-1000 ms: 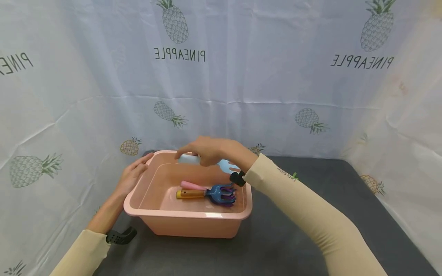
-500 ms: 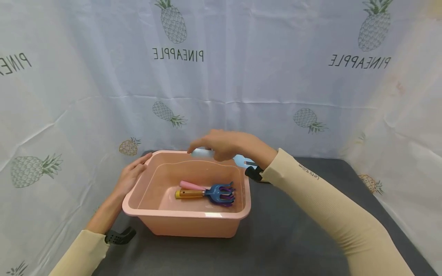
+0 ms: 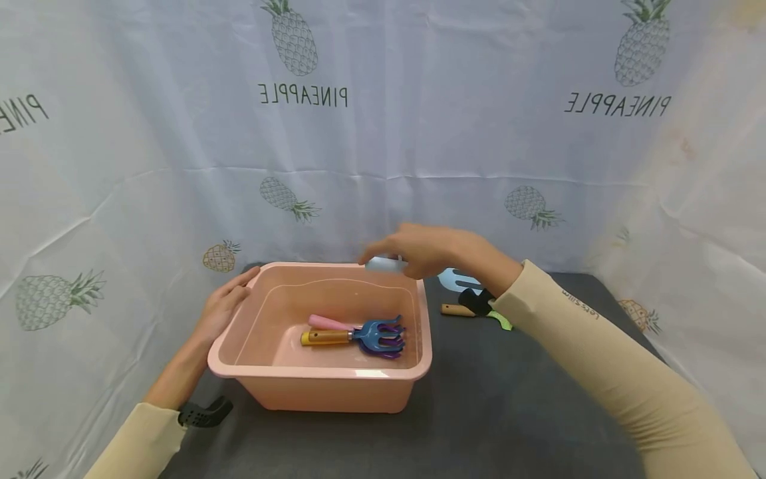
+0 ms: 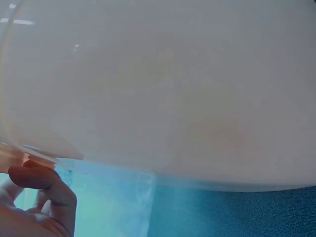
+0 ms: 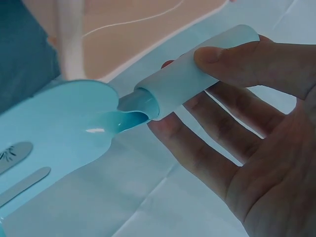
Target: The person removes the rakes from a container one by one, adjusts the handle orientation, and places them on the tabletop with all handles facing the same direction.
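My right hand (image 3: pixel 419 251) holds a light blue hand fork (image 5: pixel 173 84) by its pale handle, above the back right rim of a pink basin (image 3: pixel 323 386). In the right wrist view the thumb lies on the handle, with the fingers under it; the slotted head (image 5: pixel 64 133) points away from the hand. My left hand (image 3: pixel 224 309) grips the basin's left rim; the left wrist view shows its fingers (image 4: pixel 44 182) bent at the edge. Inside the basin, a blue hand fork (image 3: pixel 374 336) with a wooden handle lies over a purple-tined tool with a pink handle (image 3: pixel 326 322).
Right of the basin, a wooden handle (image 3: pixel 457 310) and a green piece (image 3: pixel 501 320) show on the dark table (image 3: pixel 509 399), partly hidden by the right wrist's black device (image 3: pixel 475 302). A white pineapple-print curtain (image 3: pixel 389 133) stands behind and at both sides.
My right hand has carried the light blue hand fork rightward, from above the basin's back part towards its right edge. The wooden handle has come into sight. The left hand stays on the rim.
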Tool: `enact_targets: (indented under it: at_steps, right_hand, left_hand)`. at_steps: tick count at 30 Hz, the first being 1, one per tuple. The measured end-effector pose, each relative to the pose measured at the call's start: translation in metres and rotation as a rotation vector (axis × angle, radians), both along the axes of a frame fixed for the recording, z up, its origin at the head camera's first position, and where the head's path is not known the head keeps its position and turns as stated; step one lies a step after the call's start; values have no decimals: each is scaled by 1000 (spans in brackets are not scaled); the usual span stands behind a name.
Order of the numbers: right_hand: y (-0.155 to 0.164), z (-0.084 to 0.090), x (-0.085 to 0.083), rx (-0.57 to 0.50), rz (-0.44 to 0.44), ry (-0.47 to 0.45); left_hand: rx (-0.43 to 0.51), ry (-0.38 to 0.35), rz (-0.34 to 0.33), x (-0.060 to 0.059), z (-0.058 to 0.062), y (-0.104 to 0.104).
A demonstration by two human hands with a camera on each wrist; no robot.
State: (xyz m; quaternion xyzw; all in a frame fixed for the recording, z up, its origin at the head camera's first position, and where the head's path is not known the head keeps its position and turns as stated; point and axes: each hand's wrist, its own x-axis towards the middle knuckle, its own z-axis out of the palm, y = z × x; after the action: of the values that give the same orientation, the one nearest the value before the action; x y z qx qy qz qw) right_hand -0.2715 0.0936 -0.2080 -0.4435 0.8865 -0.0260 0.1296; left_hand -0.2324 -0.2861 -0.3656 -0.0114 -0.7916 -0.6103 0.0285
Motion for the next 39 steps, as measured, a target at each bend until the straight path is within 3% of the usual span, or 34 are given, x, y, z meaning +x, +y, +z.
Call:
enact_targets:
  at_steps: [9,24,32,39]
  right_hand:
    - [33,-12,-2,24,-30,25]
    - [86,-31,-1,10,-78,35]
    - [111,-53,-8,24,-128,29]
    - [128,-76,-9,-44,-166,-14]
  left_hand:
    - [28,-29,-15,-1,-2,-1]
    - [-15,-34,-4,2,1,0]
    - [20,-34,-4,2,2,0]
    - [21,-14,-16,2,1,2]
